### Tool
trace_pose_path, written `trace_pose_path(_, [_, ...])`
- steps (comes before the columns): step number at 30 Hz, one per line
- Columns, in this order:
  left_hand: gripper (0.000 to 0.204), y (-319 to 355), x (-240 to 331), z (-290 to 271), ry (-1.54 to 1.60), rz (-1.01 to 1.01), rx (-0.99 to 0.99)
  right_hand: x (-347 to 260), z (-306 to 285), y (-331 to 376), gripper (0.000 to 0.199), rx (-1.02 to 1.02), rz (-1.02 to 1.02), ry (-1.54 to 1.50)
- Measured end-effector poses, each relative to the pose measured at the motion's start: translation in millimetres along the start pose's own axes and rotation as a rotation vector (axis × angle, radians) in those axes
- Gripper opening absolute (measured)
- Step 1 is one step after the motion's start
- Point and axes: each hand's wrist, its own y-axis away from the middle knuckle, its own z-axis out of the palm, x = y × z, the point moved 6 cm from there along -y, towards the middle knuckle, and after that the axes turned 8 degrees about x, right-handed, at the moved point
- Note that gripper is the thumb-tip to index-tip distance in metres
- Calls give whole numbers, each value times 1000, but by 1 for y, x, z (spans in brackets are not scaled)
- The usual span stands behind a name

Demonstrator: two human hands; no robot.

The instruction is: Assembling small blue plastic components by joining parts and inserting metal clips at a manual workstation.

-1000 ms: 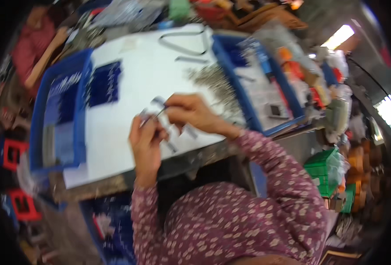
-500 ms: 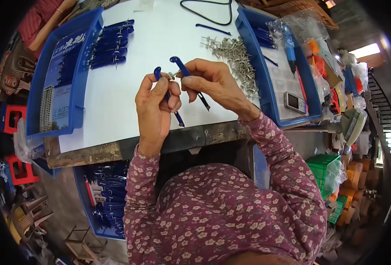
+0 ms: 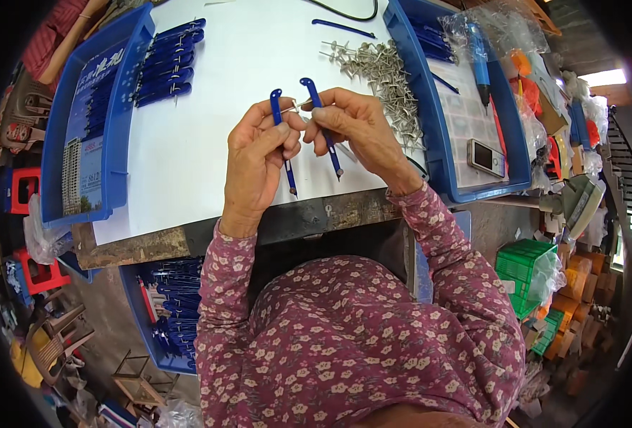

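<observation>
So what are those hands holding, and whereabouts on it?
Each holds a thin blue strip near its upper end: left hand on the left blue strip, right hand on the right blue strip.

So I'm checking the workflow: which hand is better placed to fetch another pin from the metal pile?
Probably the right hand: the pile of metal pins lies just beyond it, while the left hand sits farther away.

We note printed card (image 3: 86, 135), blue with building photo, lying in left blue tray (image 3: 127, 43). Small silver device with dark screen (image 3: 486, 158) lies in right blue tray (image 3: 441, 153). Clear plastic bags (image 3: 505, 28) sit beyond it.
</observation>
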Motion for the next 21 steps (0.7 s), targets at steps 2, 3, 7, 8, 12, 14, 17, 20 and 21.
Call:
trace_pose_path(2, [33,-3,-4,5,-21,-9,-16,7,-9,1,25,36,28,-61])
trace_pose_path(3, [36,-4,-5,9,-41,-11,-35,8,-13,1,25,38,32,-63])
trace_pose_path(7, [40,-5,-9,12,-40,-17,-55,9,-19,6,23,53,50,-106])
trace_pose_path(8, [40,-6,-11,12,-37,-18,-52,10,-20,7,23,64,53,-109])
trace_pose_path(12, [35,-7,-14,10,16,10,-39,9,-18,12,23,54,42,-117])
trace_pose_path(14, [31,-6,-12,16,48,34,-69,11,-20,11,24,58,47,-117])
trace_pose_path(17, [31,-1,-6,21,10,55,-14,14,-18,9,24,66,69,-159])
trace_pose_path(20, [32,1,-1,24,-2,79,-41,18,-16,7,23,67,97,-218])
trace_pose_path(21, [32,3,0,25,-16,83,-33,19,-15,7,22,63,108,-238])
